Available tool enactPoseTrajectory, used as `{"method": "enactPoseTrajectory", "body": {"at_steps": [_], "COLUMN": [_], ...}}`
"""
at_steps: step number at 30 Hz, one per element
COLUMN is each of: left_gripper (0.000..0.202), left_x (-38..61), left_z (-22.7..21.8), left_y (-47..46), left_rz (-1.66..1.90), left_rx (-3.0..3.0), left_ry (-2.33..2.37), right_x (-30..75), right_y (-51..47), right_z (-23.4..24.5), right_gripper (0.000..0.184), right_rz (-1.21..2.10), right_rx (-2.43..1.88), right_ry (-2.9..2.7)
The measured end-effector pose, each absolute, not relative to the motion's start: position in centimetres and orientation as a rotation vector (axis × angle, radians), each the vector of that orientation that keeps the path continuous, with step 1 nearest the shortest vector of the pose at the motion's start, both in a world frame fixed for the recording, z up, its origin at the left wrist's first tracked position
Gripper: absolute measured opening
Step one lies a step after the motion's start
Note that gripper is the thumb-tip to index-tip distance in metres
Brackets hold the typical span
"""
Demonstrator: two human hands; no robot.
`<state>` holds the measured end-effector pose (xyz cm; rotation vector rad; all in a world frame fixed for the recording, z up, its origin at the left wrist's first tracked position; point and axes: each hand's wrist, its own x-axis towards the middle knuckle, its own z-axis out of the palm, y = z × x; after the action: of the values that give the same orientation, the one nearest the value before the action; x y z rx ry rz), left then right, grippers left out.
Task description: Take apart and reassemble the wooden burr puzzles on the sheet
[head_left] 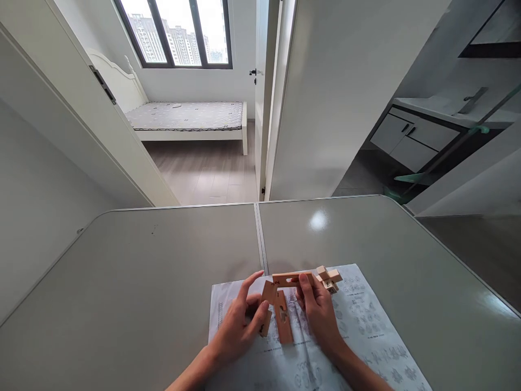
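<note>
Use the printed sheet (362, 326), spread on the table (134, 293), as your reference for all positions.

Your right hand (319, 309) is above the far half of the sheet. Its thumb and fingers are closed in a pinch on the right end of the notched strip (281, 279). This strip lies crosswise along the sheet's far edge, and its cutout is partly visible.

Your left hand (238, 326) is over the left side of the sheet. Its thumb presses the left block (268, 292) against the fingers behind, while the index finger stands raised and clear. You cannot tell whether the wood above and below the thumb is 1 piece or 2, nor whether it touches the strip's near end.

A 3rd piece, the grooved bar (285, 326), is between your 2 hands above the sheet's left half; its support is unclear. The block cluster (329, 279) is by the sheet's far right corner, just beyond your right hand.

For good handling, grip each piece at its end so that the cutouts remain visible. Steady the block with the left thumb, rotate the strip with small right-finger movements, and align edges before applying pressure. Forcing a misaligned notch could slip the pinch.
</note>
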<state>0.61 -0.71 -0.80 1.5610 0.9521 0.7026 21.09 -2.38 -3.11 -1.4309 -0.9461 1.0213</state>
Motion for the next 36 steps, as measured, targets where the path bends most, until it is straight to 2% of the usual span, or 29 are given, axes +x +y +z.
{"method": "enactPoseTrajectory", "body": {"at_steps": [4, 12, 19, 24, 29, 36], "left_gripper": [0.044, 0.035, 0.029, 0.024, 0.029, 0.033], "left_x": [0.8, 0.7, 1.1, 1.4, 1.3, 1.2], "left_z": [-0.9, -0.6, -0.7, -0.4, -0.5, -1.2], "left_y": [-0.7, -0.4, -0.6, -0.8, -0.9, -0.9], "left_rz": [0.776, 0.864, 0.790, 0.765, 0.749, 0.723], "left_rx": [1.603, 1.842, 1.980, 2.126, 2.184, 2.234], "left_ry": [0.987, 1.113, 1.101, 1.108, 1.152, 1.190], "right_x": [21.2, 20.9, 20.6, 20.6, 20.3, 20.2], "right_y": [-2.4, -2.2, -2.1, -2.2, -2.4, -2.5], "right_z": [-3.2, -2.5, -2.5, -2.6, -2.6, -2.8], "right_gripper": [0.050, 0.039, 0.035, 0.023, 0.018, 0.021], "right_rz": [1.027, 0.838, 0.802, 0.758, 0.698, 0.629], "right_rx": [-1.393, -1.424, -1.415, -1.419, -1.426, -1.423], "right_ry": [-0.901, -1.324, -1.446, -1.521, -1.648, -1.764]}}
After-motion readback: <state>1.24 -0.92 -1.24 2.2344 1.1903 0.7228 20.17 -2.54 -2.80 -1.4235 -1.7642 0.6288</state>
